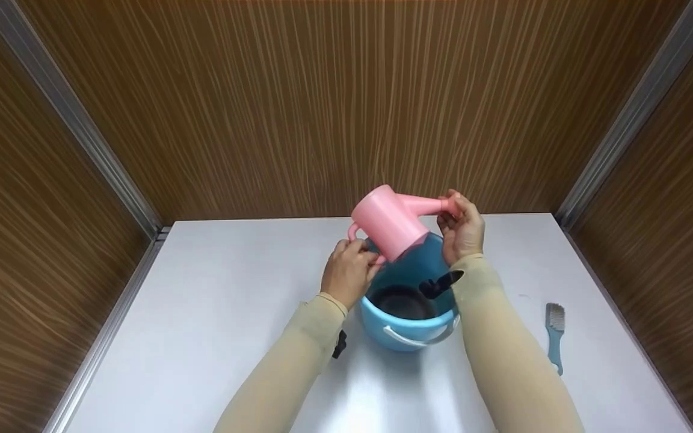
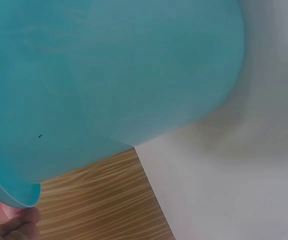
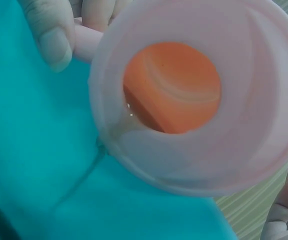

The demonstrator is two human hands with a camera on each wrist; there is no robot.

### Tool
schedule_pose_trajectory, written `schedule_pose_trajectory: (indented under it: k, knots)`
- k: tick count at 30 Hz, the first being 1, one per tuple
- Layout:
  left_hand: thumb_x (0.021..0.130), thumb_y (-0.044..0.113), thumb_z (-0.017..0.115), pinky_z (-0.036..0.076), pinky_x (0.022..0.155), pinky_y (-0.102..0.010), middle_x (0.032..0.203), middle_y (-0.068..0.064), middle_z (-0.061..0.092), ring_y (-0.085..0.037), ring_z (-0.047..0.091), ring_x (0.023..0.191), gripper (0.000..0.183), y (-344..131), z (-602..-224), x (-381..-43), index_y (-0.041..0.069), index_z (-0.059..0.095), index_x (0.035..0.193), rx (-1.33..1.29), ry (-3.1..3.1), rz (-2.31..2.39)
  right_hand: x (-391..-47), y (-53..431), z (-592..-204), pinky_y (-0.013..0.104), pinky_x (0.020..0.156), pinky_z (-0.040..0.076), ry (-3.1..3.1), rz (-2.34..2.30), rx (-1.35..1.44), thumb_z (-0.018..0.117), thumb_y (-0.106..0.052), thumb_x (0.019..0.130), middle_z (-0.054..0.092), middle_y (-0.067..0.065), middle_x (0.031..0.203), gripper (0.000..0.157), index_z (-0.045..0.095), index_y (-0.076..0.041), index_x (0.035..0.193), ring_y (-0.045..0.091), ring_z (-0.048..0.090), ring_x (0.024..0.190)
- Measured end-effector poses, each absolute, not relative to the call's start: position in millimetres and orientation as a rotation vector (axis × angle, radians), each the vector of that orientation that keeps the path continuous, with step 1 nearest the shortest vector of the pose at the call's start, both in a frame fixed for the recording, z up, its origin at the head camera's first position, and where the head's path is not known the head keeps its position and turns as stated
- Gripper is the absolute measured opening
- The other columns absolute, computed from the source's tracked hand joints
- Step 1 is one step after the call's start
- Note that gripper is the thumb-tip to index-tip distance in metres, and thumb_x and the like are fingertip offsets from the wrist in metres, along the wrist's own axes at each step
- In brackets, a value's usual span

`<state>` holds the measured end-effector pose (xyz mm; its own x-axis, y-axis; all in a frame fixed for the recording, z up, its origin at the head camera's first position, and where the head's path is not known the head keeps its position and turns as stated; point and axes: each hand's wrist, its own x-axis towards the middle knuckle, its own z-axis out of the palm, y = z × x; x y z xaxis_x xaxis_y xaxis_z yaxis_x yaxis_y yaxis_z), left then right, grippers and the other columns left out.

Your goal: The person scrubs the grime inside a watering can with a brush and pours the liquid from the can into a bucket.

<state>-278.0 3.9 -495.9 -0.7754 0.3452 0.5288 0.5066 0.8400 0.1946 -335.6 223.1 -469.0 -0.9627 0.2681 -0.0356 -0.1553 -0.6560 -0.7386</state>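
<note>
A pink watering can [image 1: 390, 224] is tilted above a blue bucket [image 1: 409, 332], its open top facing down toward the bucket. My left hand [image 1: 349, 270] grips the can's handle, with the thumb visible beside it in the right wrist view. My right hand [image 1: 462, 231] holds the end of the spout [image 1: 421, 205]. In the right wrist view, the can's ringed opening [image 3: 254, 100] shows an orange-looking inside. A thin dark streak [image 3: 79, 175] runs below its rim; whether it is liquid I cannot tell. The bucket's bottom looks dark.
A brush [image 1: 554, 337] with a blue-grey handle lies on the white table [image 1: 226, 313] to the right. The bucket's white handle [image 1: 406, 340] hangs at its front. Wood-grain panels [image 1: 298, 108] stand behind and at both sides.
</note>
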Motion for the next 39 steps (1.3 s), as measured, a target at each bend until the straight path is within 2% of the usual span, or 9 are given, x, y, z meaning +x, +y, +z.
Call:
schedule_pose_trajectory:
  k: [5,9,16,23,27,33,39]
  knots:
    - [0.085,0.042,0.059,0.043,0.08,-0.028,0.097,0.003,0.057,-0.018,0.047,0.089,0.029,4.3,-494.7,-278.3,0.02,0.073,0.097,-0.615,-2.562,-0.468,-335.3,223.5,-468.6,0.031,0.075,0.04,-1.177,2.644,-0.227,0.061,-0.03,0.083,0.065,0.01,0.099,0.04,0.058,-0.005,0.114,0.018,0.057,0.078]
    - [0.086,0.044,0.057,0.043,0.081,-0.028,0.097,0.003,0.056,-0.018,0.046,0.089,0.031,5.3,-493.9,-279.0,0.02,0.073,0.097,-0.616,-2.566,-0.469,-335.0,224.8,-468.4,0.032,0.077,0.04,-1.168,2.657,-0.224,0.063,-0.032,0.083,0.065,0.01,0.099,0.039,0.06,-0.006,0.112,0.018,0.057,0.079]
    - [0.084,0.037,0.064,0.044,0.082,-0.028,0.098,0.002,0.056,-0.018,0.046,0.09,0.025,6.4,-492.6,-281.3,0.018,0.073,0.098,-0.617,-2.572,-0.516,-336.9,224.7,-466.6,0.031,0.077,0.041,-1.123,2.673,-0.202,0.067,-0.032,0.082,0.064,0.009,0.093,0.043,0.06,-0.002,0.112,0.02,0.055,0.081]
    - [0.085,0.041,0.06,0.043,0.08,-0.028,0.097,0.002,0.056,-0.018,0.047,0.089,0.028,4.3,-492.3,-282.0,0.019,0.073,0.097,-0.625,-2.561,-0.481,-339.0,221.5,-466.5,0.031,0.077,0.046,-1.004,2.721,-0.158,0.068,-0.031,0.082,0.062,0.01,0.087,0.039,0.063,0.0,0.104,0.021,0.055,0.078]
    - [0.084,0.04,0.062,0.043,0.078,-0.027,0.094,0.003,0.056,-0.018,0.047,0.087,0.027,3.5,-492.8,-282.5,0.02,0.073,0.096,-0.634,-2.532,-0.459,-339.4,220.5,-466.4,0.031,0.078,0.046,-0.977,2.734,-0.14,0.067,-0.033,0.083,0.061,0.011,0.087,0.045,0.059,0.004,0.107,0.022,0.055,0.078]
    - [0.083,0.039,0.063,0.043,0.076,-0.028,0.093,0.002,0.056,-0.017,0.046,0.085,0.026,3.3,-491.7,-281.2,0.019,0.073,0.096,-0.628,-2.546,-0.478,-338.8,220.2,-465.9,0.031,0.075,0.046,-0.991,2.734,-0.15,0.07,-0.038,0.079,0.06,0.011,0.087,0.057,0.055,0.007,0.109,0.021,0.055,0.077]
    - [0.083,0.04,0.063,0.043,0.079,-0.029,0.095,0.003,0.056,-0.017,0.046,0.088,0.026,3.6,-490.4,-281.0,0.02,0.073,0.097,-0.614,-2.574,-0.465,-338.4,220.3,-465.5,0.03,0.073,0.046,-1.002,2.724,-0.16,0.07,-0.039,0.079,0.06,0.01,0.085,0.059,0.054,0.009,0.109,0.021,0.056,0.075]
